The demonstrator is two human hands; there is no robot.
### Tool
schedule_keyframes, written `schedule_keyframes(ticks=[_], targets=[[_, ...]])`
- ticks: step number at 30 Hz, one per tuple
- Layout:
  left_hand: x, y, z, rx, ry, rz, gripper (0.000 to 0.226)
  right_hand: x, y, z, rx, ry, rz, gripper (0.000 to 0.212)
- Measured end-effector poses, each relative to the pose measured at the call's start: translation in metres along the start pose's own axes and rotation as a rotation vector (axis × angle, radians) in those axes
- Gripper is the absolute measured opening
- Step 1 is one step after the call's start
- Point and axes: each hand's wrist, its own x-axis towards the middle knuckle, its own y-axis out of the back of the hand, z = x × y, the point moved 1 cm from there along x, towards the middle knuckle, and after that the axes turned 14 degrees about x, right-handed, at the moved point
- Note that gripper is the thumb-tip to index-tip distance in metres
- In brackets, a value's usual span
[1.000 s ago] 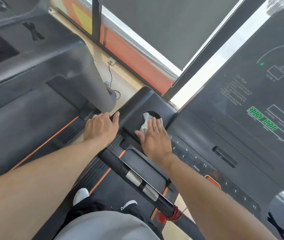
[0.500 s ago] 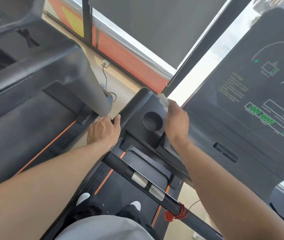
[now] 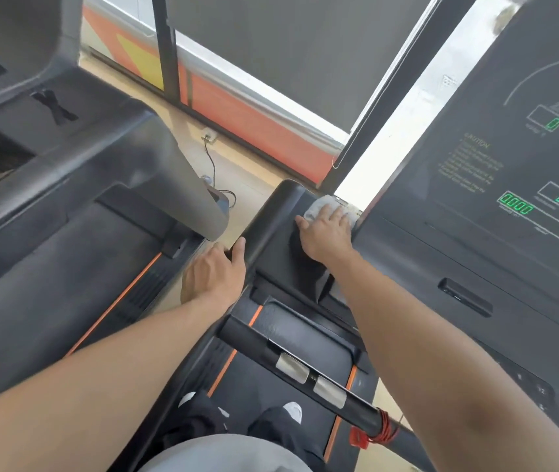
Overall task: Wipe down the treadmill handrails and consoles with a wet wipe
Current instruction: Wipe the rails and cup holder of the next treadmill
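Console [image 3: 273, 245]: wipe [image 3: 316, 208] half beneath right hand [image 3: 326, 235]

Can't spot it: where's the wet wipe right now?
Head view: the wet wipe lies under the right hand on the far left corner of the console.

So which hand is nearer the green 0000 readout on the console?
Right. The right hand presses the wet wipe flat on the console wing, just left of the display panel with the green readout; the left hand grips that wing's outer edge, farther away.
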Motion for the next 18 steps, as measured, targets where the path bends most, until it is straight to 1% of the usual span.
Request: schedule_keyframes(ticks=[2,4,6,8,9,11,12,14,16,18], targets=[[0.000,-0.001,0.000,0.003,0.006,-0.009,0.067,0.003,0.011,-0.012,0.087,-0.070,-0.001,0.084],[0.002,0.000,0.001,-0.011,0.013,-0.011,0.068,-0.005,0.024,-0.021,0.091,-0.073,0.020,0.077],[0.003,0.002,0.001,-0.013,0.016,-0.010,0.067,-0.018,0.026,-0.021,-0.010,-0.028,0.057,0.064],[0.002,0.002,0.000,-0.008,0.009,-0.013,0.066,-0.040,0.024,-0.021,-0.130,0.010,0.128,0.051],[0.002,0.001,0.000,-0.007,0.004,-0.010,0.066,-0.051,0.021,-0.020,-0.194,0.028,0.145,0.051],[0.002,0.001,0.000,-0.007,-0.005,-0.004,0.066,-0.072,0.011,-0.017,-0.309,0.074,0.127,0.054],[0.002,0.002,0.000,-0.011,-0.011,-0.004,0.065,-0.082,0.002,-0.015,-0.309,0.094,0.111,0.053],[0.002,0.004,0.000,-0.026,-0.019,-0.005,0.063,-0.101,-0.017,-0.010,-0.234,0.150,0.121,0.049],[0.001,0.006,0.000,-0.030,-0.020,-0.009,0.066,-0.119,-0.038,-0.004,-0.129,0.241,0.232,0.057],[0.000,0.007,-0.001,-0.033,-0.018,-0.014,0.068,-0.132,-0.058,-0.002,-0.084,0.317,0.295,0.062]])
